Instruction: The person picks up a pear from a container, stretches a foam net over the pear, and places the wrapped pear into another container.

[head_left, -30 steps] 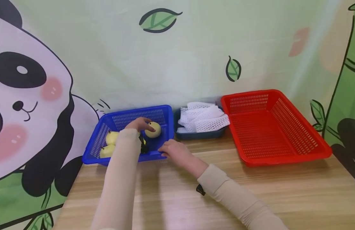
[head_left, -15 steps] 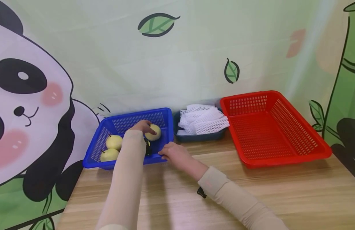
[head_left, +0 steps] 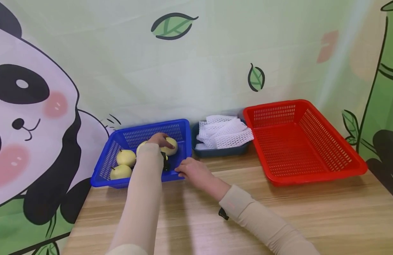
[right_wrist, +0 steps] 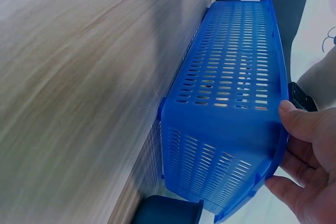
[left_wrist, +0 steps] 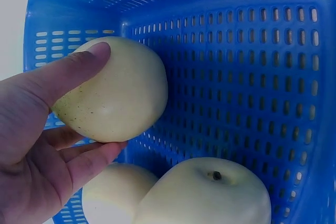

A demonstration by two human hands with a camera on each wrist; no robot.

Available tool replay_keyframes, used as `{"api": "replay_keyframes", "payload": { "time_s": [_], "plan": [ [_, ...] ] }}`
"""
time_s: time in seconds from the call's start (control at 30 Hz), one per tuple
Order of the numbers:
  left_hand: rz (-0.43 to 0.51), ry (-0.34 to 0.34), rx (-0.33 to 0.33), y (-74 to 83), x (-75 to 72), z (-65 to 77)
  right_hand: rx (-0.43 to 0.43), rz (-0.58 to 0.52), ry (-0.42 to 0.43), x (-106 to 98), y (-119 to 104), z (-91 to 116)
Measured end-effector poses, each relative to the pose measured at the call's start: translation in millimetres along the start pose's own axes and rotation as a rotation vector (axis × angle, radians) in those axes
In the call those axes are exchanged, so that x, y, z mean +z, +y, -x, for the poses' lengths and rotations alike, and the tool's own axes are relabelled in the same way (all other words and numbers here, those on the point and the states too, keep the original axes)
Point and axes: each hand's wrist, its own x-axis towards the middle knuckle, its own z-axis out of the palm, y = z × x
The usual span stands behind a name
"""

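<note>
My left hand (head_left: 159,140) reaches into the blue basket (head_left: 145,128) and grips a round, pale yellow pear (head_left: 169,146) at its right end. In the left wrist view the thumb lies over that pear (left_wrist: 118,93) and the fingers curl under it. Close below are two more pears, one with a dark stem hollow (left_wrist: 215,192). At the basket's near right corner, my right hand (head_left: 196,171) pinches the rim. The right wrist view has the thumb on the outer side of the basket (right_wrist: 220,124), fingers around the rim.
Other pears (head_left: 121,172) lie in the basket's left part. Beside it stands a dark blue tray (head_left: 220,152) heaped with white foam net sleeves (head_left: 226,132). A larger red basket (head_left: 317,175) is on the right of the wooden table (head_left: 247,226). A panda-print cloth (head_left: 209,53) hangs behind.
My left forearm has shifted slightly to the right, baring more of the pears on the left. Its grip on the pear and my right hand's hold on the rim look the same.
</note>
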Motion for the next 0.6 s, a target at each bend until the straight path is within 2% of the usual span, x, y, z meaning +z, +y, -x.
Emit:
{"api": "replay_keyframes", "payload": {
  "time_s": [0.27,0.6],
  "plan": [
    [0.025,0.032,0.02,0.6,1.6,-0.4,-0.027,0.019,0.027,-1.3,-0.4,1.3],
    [0.014,0.008,0.029,7.8,-3.7,2.0,-0.043,0.019,0.047,-1.6,0.6,2.4]
  ]
}}
